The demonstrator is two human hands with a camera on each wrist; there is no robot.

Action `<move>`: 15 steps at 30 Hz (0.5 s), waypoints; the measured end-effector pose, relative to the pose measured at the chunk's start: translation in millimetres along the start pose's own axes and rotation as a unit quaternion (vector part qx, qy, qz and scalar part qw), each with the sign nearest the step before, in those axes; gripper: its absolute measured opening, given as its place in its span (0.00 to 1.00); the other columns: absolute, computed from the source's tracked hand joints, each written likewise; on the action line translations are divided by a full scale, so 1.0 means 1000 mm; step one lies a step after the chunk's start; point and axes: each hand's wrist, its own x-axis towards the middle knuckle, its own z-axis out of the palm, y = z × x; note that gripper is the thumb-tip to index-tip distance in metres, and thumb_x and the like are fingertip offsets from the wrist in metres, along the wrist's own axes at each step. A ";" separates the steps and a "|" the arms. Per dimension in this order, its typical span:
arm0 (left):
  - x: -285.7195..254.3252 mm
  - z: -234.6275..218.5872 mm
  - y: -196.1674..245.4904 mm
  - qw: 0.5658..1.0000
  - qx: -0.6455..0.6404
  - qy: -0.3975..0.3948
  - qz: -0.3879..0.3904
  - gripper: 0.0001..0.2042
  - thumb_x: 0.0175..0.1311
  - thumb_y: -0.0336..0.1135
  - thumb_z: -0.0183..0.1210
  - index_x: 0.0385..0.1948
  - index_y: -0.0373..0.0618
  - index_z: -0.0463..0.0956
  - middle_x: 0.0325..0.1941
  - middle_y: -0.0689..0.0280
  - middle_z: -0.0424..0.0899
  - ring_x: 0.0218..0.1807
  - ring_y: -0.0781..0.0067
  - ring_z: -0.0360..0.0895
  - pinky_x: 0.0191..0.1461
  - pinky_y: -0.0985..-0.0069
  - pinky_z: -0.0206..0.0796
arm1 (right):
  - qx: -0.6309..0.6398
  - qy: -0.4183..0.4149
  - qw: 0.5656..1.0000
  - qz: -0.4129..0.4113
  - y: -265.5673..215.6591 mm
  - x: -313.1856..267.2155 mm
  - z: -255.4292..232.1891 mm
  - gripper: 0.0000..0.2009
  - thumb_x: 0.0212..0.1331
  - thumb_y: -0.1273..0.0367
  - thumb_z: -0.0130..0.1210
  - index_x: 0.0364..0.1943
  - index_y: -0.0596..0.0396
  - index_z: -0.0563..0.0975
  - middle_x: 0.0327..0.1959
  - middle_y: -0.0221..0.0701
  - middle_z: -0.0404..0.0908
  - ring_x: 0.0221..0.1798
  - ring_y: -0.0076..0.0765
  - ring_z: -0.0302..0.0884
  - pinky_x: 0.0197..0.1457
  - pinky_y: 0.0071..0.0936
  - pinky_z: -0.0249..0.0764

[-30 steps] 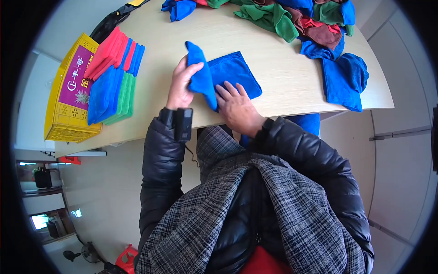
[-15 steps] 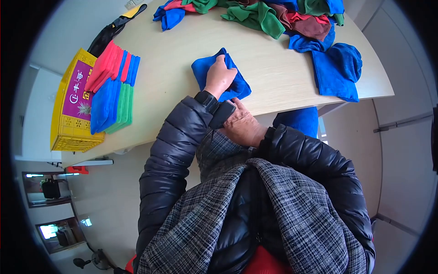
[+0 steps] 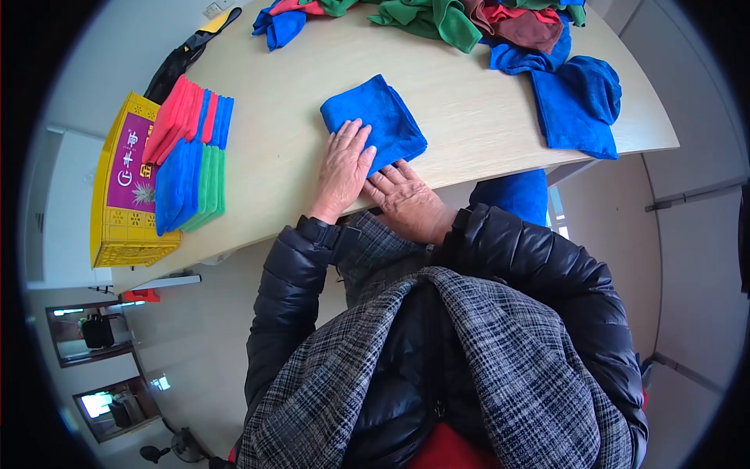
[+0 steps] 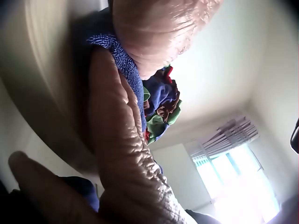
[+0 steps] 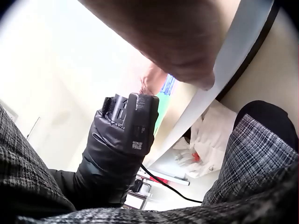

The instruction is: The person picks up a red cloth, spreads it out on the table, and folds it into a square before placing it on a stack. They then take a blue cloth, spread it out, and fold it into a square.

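Observation:
A folded blue cloth (image 3: 375, 121) lies on the pale wooden table (image 3: 289, 156) near its front edge. My left hand (image 3: 344, 160) lies flat with straight fingers pressing on the cloth's near left corner. My right hand (image 3: 402, 195) rests flat beside it, its fingertips touching the cloth's near edge. The left wrist view shows the blue cloth (image 4: 124, 65) under my fingers (image 4: 117, 140), very close and blurred. In the right wrist view only the heel of my right hand (image 5: 182, 42) at the table edge shows.
A stack of folded red, blue and green cloths (image 3: 187, 152) lies on a yellow crate (image 3: 125, 195) at the left. A heap of unfolded cloths (image 3: 469, 19) fills the far side, with loose blue cloths (image 3: 578, 102) at the right. A black strap (image 3: 176, 59) lies far left.
My left hand folded the blue cloth over to the right, then drew back and now presses flat on its near corner. My right hand stayed at the near edge.

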 end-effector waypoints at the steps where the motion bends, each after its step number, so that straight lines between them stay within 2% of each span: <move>1: -0.003 0.004 -0.001 1.000 0.020 -0.013 0.017 0.22 0.76 0.46 0.51 0.64 0.42 0.72 0.72 0.52 0.70 0.75 0.46 0.62 0.77 0.56 0.53 | -0.001 -0.002 1.000 0.002 -0.001 -0.001 0.000 0.35 0.54 0.58 0.64 0.67 0.56 0.70 0.67 0.39 0.71 0.72 0.47 0.64 0.79 0.51 0.52; 2: -0.005 0.006 -0.004 1.000 0.017 -0.013 0.018 0.22 0.76 0.46 0.51 0.64 0.42 0.72 0.72 0.52 0.70 0.75 0.46 0.62 0.77 0.56 0.53 | -0.007 0.007 1.000 -0.007 -0.002 -0.003 -0.001 0.34 0.54 0.59 0.64 0.66 0.56 0.71 0.67 0.39 0.71 0.72 0.48 0.64 0.78 0.51 0.53; 4: -0.007 0.003 -0.006 0.999 -0.010 -0.044 0.006 0.24 0.76 0.47 0.49 0.67 0.43 0.69 0.75 0.53 0.64 0.78 0.49 0.55 0.80 0.56 0.46 | -0.020 0.025 0.999 -0.028 -0.003 -0.004 -0.002 0.32 0.55 0.60 0.64 0.65 0.56 0.71 0.66 0.40 0.72 0.71 0.49 0.65 0.77 0.51 0.55; 5: -0.007 0.002 -0.008 0.998 -0.022 -0.058 -0.001 0.25 0.76 0.47 0.48 0.69 0.43 0.67 0.77 0.53 0.62 0.80 0.50 0.52 0.81 0.56 0.43 | -0.022 0.023 0.999 -0.030 -0.006 0.005 -0.024 0.32 0.55 0.60 0.64 0.65 0.56 0.71 0.66 0.40 0.72 0.71 0.49 0.65 0.77 0.51 0.55; 6: -0.008 0.002 -0.009 0.998 -0.024 -0.056 -0.003 0.25 0.76 0.47 0.48 0.69 0.43 0.67 0.77 0.53 0.62 0.80 0.50 0.52 0.81 0.56 0.43 | 0.052 -0.120 0.991 0.016 -0.006 0.015 -0.048 0.31 0.57 0.61 0.63 0.66 0.56 0.71 0.66 0.41 0.72 0.71 0.49 0.65 0.77 0.51 0.55; 7: -0.009 0.004 -0.009 0.999 0.006 -0.053 0.004 0.26 0.76 0.47 0.48 0.69 0.43 0.66 0.78 0.54 0.60 0.80 0.50 0.51 0.81 0.55 0.43 | 0.123 -0.262 0.955 0.061 -0.007 0.029 -0.078 0.30 0.58 0.61 0.62 0.66 0.56 0.71 0.66 0.41 0.72 0.71 0.50 0.65 0.77 0.50 0.55; 8: -0.011 0.007 -0.008 0.998 0.034 -0.051 0.011 0.27 0.75 0.48 0.48 0.70 0.44 0.65 0.79 0.54 0.59 0.80 0.51 0.50 0.81 0.53 0.43 | 0.192 -0.396 0.891 0.107 -0.006 0.037 -0.090 0.29 0.60 0.61 0.61 0.66 0.55 0.70 0.66 0.42 0.72 0.71 0.50 0.65 0.77 0.50 0.55; 9: -0.013 0.009 -0.007 0.997 0.063 -0.050 0.019 0.27 0.75 0.48 0.48 0.71 0.44 0.64 0.79 0.55 0.58 0.81 0.52 0.50 0.81 0.52 0.42 | 0.193 -0.399 0.890 0.108 -0.002 0.040 -0.083 0.29 0.60 0.61 0.61 0.66 0.55 0.70 0.66 0.42 0.72 0.71 0.50 0.65 0.77 0.50 0.55; 10: -0.011 0.009 -0.003 0.997 0.061 -0.049 0.019 0.27 0.75 0.48 0.48 0.71 0.44 0.64 0.79 0.55 0.58 0.81 0.52 0.50 0.81 0.52 0.42 | 0.196 -0.241 0.945 0.105 0.003 0.043 -0.070 0.29 0.63 0.60 0.59 0.67 0.56 0.70 0.67 0.43 0.72 0.72 0.51 0.64 0.77 0.49 0.54; 11: -0.010 0.009 0.000 0.995 0.071 -0.074 -0.012 0.28 0.75 0.48 0.48 0.72 0.44 0.63 0.80 0.55 0.57 0.81 0.52 0.49 0.80 0.51 0.42 | 0.193 -0.077 0.973 0.098 0.010 0.045 -0.055 0.28 0.65 0.59 0.56 0.67 0.56 0.69 0.68 0.44 0.71 0.73 0.51 0.64 0.78 0.48 0.53; 12: -0.008 0.008 0.004 0.991 0.082 -0.099 -0.044 0.29 0.75 0.48 0.48 0.73 0.45 0.61 0.80 0.55 0.56 0.81 0.53 0.48 0.80 0.50 0.41 | 0.185 0.089 0.975 0.087 0.016 0.048 -0.041 0.28 0.68 0.59 0.54 0.68 0.56 0.69 0.69 0.45 0.70 0.74 0.52 0.63 0.79 0.48 0.52; 13: -0.007 0.008 0.005 0.985 0.093 -0.125 -0.075 0.30 0.75 0.49 0.48 0.74 0.45 0.60 0.80 0.56 0.55 0.82 0.53 0.48 0.80 0.49 0.41 | 0.185 0.090 0.975 0.086 0.024 0.051 -0.028 0.28 0.68 0.59 0.54 0.68 0.56 0.69 0.69 0.45 0.70 0.74 0.52 0.63 0.79 0.48 0.52; 15: -0.010 0.012 0.000 0.988 0.098 -0.101 -0.055 0.30 0.75 0.49 0.47 0.74 0.46 0.59 0.80 0.56 0.55 0.82 0.53 0.48 0.80 0.48 0.41 | 0.063 0.075 0.989 0.108 0.040 0.060 -0.003 0.29 0.72 0.52 0.46 0.69 0.56 0.68 0.72 0.44 0.68 0.76 0.50 0.60 0.80 0.47 0.50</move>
